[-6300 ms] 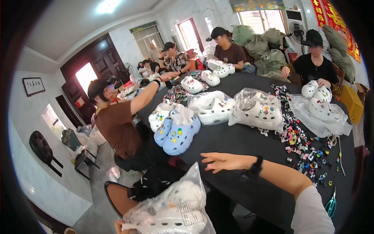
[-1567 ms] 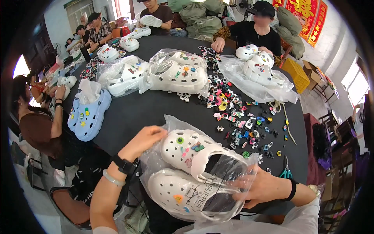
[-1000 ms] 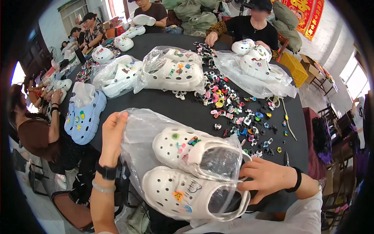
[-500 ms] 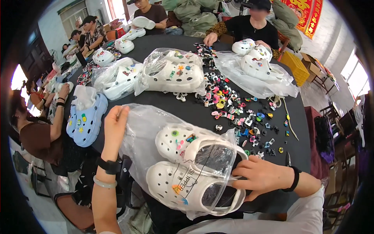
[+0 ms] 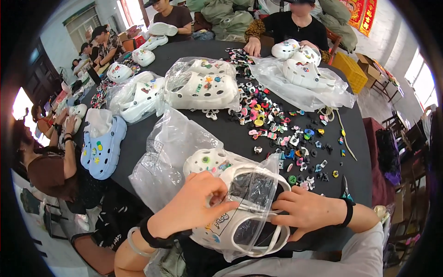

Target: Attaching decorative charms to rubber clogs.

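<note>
A pair of white clogs (image 5: 203, 160) with colourful charms lies in a clear plastic bag (image 5: 173, 138) at the table's near edge. My left hand (image 5: 194, 201) is over the front clog and the bag, its fingers bent and its thumb stretched apart toward the heel side. What lies beneath its palm is hidden. At the heel end, my right hand (image 5: 304, 207) grips the bagged clogs, its fingertips partly out of sight behind the heel straps. The bag's loose end spreads to the left, away from both hands.
Many small shoe charms (image 5: 260, 115) are scattered across the black table (image 5: 143, 168). Beyond are other bagged white clogs (image 5: 203, 87); a blue clog pair (image 5: 99, 150) stands left. Small scissors (image 5: 346, 189) and a cord (image 5: 344, 136) lie right. Other people sit around the table.
My left hand has let go of the bag's left edge and moved right, onto the clogs. The bag's loose end has sagged. My right hand stays at the heels.
</note>
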A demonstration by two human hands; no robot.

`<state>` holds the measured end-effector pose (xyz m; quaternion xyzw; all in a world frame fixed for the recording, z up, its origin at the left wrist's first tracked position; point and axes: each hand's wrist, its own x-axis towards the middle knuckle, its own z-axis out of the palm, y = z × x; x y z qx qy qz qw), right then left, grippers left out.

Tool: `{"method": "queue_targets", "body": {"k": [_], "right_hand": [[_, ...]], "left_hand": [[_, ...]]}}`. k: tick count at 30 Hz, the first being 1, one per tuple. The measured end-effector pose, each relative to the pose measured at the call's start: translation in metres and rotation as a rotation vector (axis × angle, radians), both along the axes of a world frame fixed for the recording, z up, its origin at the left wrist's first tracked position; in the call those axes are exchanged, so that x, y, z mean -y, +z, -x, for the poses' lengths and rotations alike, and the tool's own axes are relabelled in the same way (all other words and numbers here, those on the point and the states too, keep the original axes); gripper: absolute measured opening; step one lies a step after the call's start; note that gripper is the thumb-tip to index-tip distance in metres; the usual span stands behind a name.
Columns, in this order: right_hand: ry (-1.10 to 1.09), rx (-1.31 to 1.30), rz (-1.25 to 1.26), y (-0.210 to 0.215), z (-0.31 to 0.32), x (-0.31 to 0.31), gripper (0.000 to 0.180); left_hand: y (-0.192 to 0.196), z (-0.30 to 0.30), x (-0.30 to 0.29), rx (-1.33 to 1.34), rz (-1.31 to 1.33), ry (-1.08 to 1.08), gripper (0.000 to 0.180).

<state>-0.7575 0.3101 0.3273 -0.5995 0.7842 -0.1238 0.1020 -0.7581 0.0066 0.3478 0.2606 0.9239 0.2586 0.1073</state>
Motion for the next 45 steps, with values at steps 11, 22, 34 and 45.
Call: {"method": "queue_targets", "body": {"k": [11, 22, 34, 45], "right_hand": [[-0.003, -0.014, 0.063, -0.008, 0.000, -0.004, 0.063], [-0.032, -0.073, 0.031, 0.006, -0.005, -0.013, 0.061], [-0.177, -0.209, 0.211, 0.001, 0.016, -0.001, 0.065], [-0.325, -0.199, 0.038, 0.000, 0.021, 0.084, 0.062]], "left_hand": [[-0.056, 0.041, 0.132, -0.475, -0.177, 0.666, 0.060], [-0.083, 0.039, 0.210, 0.123, -1.138, 0.965, 0.026], [-0.101, -0.104, 0.322, -0.130, -1.168, 1.149, 0.038], [-0.119, -0.297, 0.304, -0.197, -1.485, 0.925, 0.062]]}}
